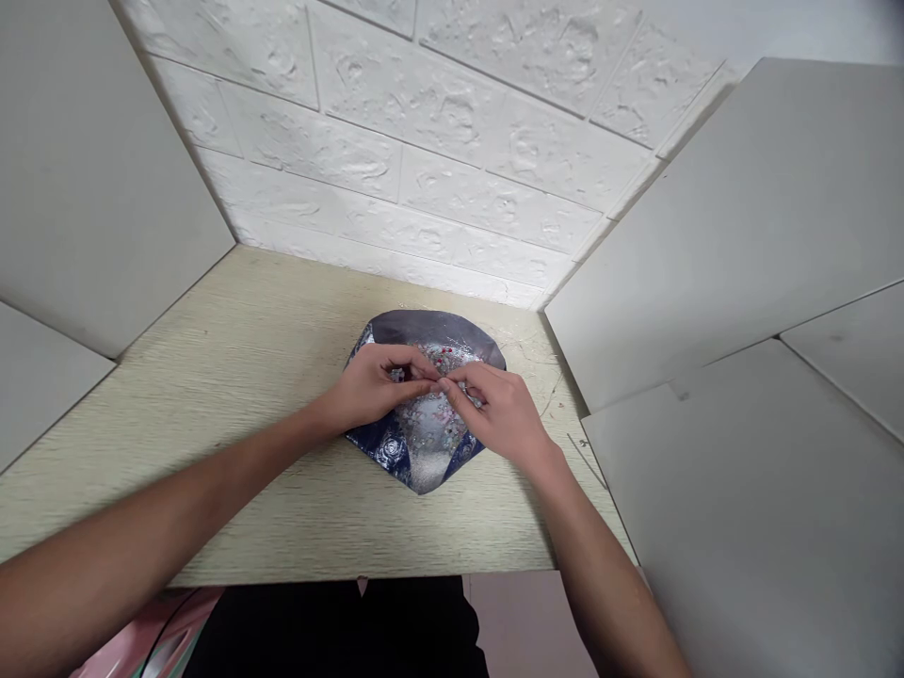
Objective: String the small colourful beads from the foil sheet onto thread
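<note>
A shiny dark-blue and grey sheet, like an opened-out plastic pouch [427, 328], lies on the table with its edges raised. Small clear and pinkish beads [434, 424] are scattered over it, and a few red beads [444, 352] lie near its far side. Over the middle of it, my left hand [385, 381] and my right hand [491, 400] meet at the fingertips. Thumb and forefinger are pinched on each hand. Whatever they hold is too small to make out.
The pale wood-grain table [282, 377] runs back to a white brick-patterned wall [424, 141]. Grey-white panels stand at the left [91, 141] and right [741, 217]. Thin clear strands [557, 372] and a bit of wire [588, 461] lie near the right edge.
</note>
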A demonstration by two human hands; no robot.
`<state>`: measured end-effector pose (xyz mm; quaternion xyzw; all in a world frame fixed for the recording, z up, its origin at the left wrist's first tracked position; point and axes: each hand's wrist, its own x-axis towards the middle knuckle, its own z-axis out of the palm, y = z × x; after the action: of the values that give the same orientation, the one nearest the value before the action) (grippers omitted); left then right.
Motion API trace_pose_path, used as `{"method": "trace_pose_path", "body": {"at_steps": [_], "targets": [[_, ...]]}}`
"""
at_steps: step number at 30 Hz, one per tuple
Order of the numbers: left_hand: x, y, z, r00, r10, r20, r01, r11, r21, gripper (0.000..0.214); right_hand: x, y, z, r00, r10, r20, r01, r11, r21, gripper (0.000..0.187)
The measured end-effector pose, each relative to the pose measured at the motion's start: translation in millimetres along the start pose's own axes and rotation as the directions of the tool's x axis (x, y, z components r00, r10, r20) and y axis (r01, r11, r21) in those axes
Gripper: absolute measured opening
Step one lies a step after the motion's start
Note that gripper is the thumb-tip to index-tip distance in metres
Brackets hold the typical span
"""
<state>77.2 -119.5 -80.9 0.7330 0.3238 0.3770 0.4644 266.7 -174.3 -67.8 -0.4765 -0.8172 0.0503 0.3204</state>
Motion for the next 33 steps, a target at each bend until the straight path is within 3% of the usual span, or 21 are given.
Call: {"method": "trace_pose_path", "body": {"at_steps": [7, 14, 16, 21, 23, 25, 27, 30, 33], "targets": [[0.4, -2.1, -1.5, 0.999, 0.020, 0.042, -0.023, 0.998, 0.054, 0.017, 1.1, -1.2, -3.1, 0.992, 0.075, 0.097, -0.076, 0.997, -0.002, 0.022], [-2.1, -9.5, -4.3, 0.988, 0.079, 0.131, -0.089, 0.993, 0.075, 0.042, 2.9, -2.9, -4.6, 0.974, 0.117, 0.196, -0.116, 0.993, -0.019, 0.025], [-1.3, -8.3, -4.7, 0.989, 0.100, 0.109, -0.112, 0.988, 0.109, 0.048, 3.0, -3.1, -4.7, 0.976, 0.115, 0.184, -0.112, 0.993, -0.028, 0.023], [0.1, -1.2, -5.2, 0.983, 0.172, 0.056, -0.181, 0.948, 0.260, 0.016, 3.7, -2.7, -3.9, 0.989, 0.140, 0.037, -0.140, 0.990, -0.006, 0.016], [0.0, 1.5, -5.5, 0.989, 0.145, -0.003, -0.142, 0.973, 0.182, 0.019, 4.2, -2.8, -3.7, 0.989, 0.148, -0.001, -0.148, 0.989, 0.016, 0.013], [0.7, 3.0, -6.2, 0.992, 0.104, -0.070, -0.106, 0.994, -0.025, 0.018, 4.7, -2.7, -3.6, 0.985, 0.172, -0.030, -0.172, 0.985, 0.024, 0.012], [2.9, 3.5, -7.7, 0.990, 0.097, -0.100, -0.121, 0.957, -0.263, 0.020, 5.2, -1.5, -3.4, 0.970, 0.232, -0.077, -0.232, 0.973, 0.006, 0.012], [7.6, 4.2, -10.7, 0.987, 0.104, -0.123, -0.151, 0.867, -0.476, 0.025, 5.4, 3.5, -2.5, 0.920, 0.344, -0.187, -0.356, 0.934, -0.034, 0.013], [10.3, 6.1, -11.8, 0.976, 0.110, -0.190, -0.196, 0.826, -0.528, 0.025, 5.4, 8.6, -1.6, 0.858, 0.425, -0.288, -0.462, 0.884, -0.074, 0.014]]}}
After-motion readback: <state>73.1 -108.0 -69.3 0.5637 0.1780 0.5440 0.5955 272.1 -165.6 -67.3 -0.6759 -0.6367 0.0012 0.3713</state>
